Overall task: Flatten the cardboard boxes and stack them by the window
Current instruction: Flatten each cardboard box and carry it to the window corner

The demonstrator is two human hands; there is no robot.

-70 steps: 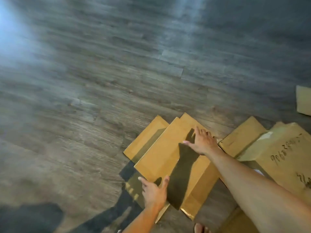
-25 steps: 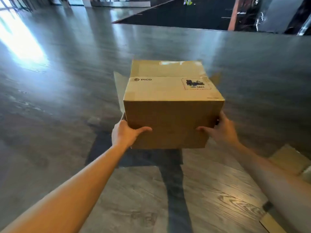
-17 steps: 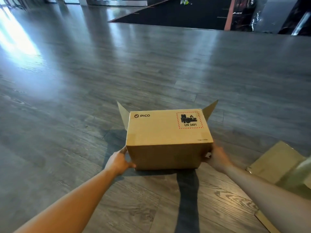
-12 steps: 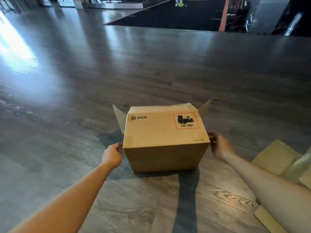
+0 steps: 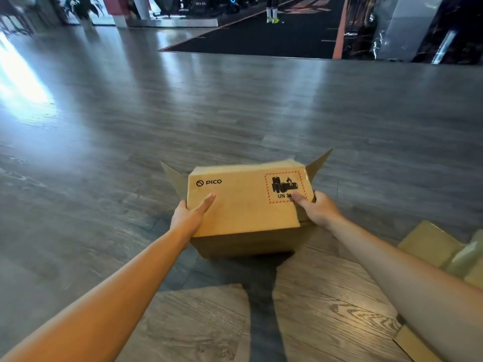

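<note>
A brown cardboard box (image 5: pixel 245 207) printed "PICO" and with a red-dashed battery label sits on the grey wood floor in front of me. Two of its flaps stick up at the far corners. My left hand (image 5: pixel 189 215) grips its left top edge, thumb lying across the top face. My right hand (image 5: pixel 317 209) holds the right top edge, thumb pressing on the label. The top face looks skewed relative to the lower body of the box. Flattened cardboard (image 5: pixel 431 244) lies at the right edge of view.
Grey plank floor (image 5: pixel 235 105) stretches ahead. A black mat area (image 5: pixel 261 35) and dark pillars lie at the back, with a person's legs far off. Bright light falls on the floor at the far left. A potted plant (image 5: pixel 83 9) stands at the back left.
The box was carried, set on the floor, and my hands let go of its sides. Now both hands have moved up onto its top edges and the top face has shifted.
</note>
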